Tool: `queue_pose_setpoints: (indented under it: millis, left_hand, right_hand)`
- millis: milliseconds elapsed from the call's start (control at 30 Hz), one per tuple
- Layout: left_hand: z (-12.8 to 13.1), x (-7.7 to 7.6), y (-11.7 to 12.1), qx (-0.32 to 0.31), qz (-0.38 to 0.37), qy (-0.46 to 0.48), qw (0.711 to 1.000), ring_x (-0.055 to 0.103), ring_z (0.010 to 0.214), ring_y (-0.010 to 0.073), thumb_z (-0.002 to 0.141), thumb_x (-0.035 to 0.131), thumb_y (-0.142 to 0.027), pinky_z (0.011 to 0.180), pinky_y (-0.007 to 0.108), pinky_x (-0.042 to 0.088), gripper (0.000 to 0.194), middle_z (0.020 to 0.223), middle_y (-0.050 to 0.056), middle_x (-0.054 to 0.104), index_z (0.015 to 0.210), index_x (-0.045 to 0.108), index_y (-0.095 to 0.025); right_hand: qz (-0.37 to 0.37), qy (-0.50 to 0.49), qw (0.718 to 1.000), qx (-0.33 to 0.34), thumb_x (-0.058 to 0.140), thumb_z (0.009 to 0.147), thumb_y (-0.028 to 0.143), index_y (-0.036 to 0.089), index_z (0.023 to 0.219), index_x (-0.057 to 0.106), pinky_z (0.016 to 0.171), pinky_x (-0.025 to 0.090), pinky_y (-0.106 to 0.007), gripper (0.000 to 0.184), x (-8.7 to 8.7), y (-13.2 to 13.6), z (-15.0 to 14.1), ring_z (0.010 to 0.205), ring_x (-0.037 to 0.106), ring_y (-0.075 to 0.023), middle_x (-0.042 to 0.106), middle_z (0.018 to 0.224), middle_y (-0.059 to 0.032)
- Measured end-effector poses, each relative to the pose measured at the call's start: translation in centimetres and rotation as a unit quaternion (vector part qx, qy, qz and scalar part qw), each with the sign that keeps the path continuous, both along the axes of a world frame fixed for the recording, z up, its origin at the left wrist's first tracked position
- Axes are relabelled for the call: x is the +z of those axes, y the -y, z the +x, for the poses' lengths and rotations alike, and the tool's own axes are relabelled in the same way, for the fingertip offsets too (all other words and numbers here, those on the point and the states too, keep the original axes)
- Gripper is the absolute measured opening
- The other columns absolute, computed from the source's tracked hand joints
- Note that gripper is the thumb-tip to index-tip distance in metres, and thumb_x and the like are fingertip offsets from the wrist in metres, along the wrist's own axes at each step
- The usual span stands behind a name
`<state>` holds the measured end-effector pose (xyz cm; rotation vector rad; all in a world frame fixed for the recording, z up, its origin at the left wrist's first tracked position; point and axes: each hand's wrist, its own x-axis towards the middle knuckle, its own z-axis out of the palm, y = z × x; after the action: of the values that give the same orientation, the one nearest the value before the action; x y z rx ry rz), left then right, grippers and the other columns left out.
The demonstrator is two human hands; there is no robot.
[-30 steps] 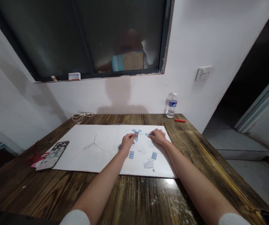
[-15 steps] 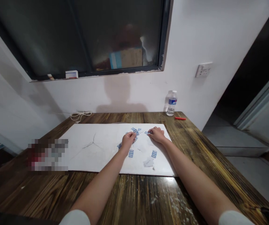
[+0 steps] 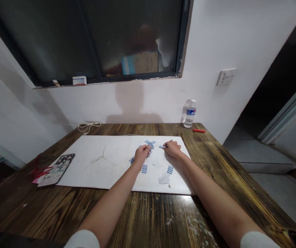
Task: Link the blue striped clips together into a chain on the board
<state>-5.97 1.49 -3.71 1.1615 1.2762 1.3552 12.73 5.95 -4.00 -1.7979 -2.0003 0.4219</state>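
Several small blue-striped stickers [image 3: 144, 168] lie scattered on a white sheet [image 3: 106, 165] spread over the wooden table [image 3: 148, 213]. My left hand [image 3: 141, 154] rests on the sheet with its fingers curled and pinched at a sticker near the cluster [image 3: 150, 144]. A little to the right, my right hand [image 3: 173, 149] pinches another blue sticker [image 3: 161, 146] at its fingertips. Scraps of white backing paper [image 3: 163, 179] lie in front of my hands.
A phone in a patterned case [image 3: 57, 168] lies at the sheet's left edge on something red. A water bottle [image 3: 189, 113] and a red pen [image 3: 198, 130] stand at the back right by the wall. A white cable [image 3: 88, 126] coils at the back left.
Both hands have stayed at the sticker cluster with only small finger movements. The view shifted slightly.
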Motion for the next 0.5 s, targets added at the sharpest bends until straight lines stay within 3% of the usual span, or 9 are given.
queue_pose_setpoints:
  millis: [200,500]
  left_hand:
    - [0.04,0.29,0.11,0.002,-0.006,0.000,1.000,0.050,0.048,0.0065,0.063,0.073,-0.046,0.044,0.017,0.037,0.032,0.060,-0.001,0.058,0.068,0.063,-0.016]
    - [0.02,0.07,0.02,0.000,-0.009,0.005,1.000,0.048,0.046,0.0063,0.062,0.074,-0.047,0.042,0.017,0.035,0.033,0.057,-0.002,0.057,0.066,0.063,-0.016]
  right_hand:
    - [-0.006,-0.011,1.000,-0.003,0.063,0.085,0.033,0.024,0.095,0.073,0.080,0.031,-0.038,0.017,0.37,0.28,-0.03,0.106,0.046,-0.0313,0.059,0.110,-0.0130]
    - [0.016,0.016,1.000,-0.006,0.058,0.085,0.021,0.025,0.101,0.066,0.077,0.029,-0.032,0.018,0.81,0.87,-0.25,0.109,0.045,-0.0260,0.056,0.114,-0.0091]
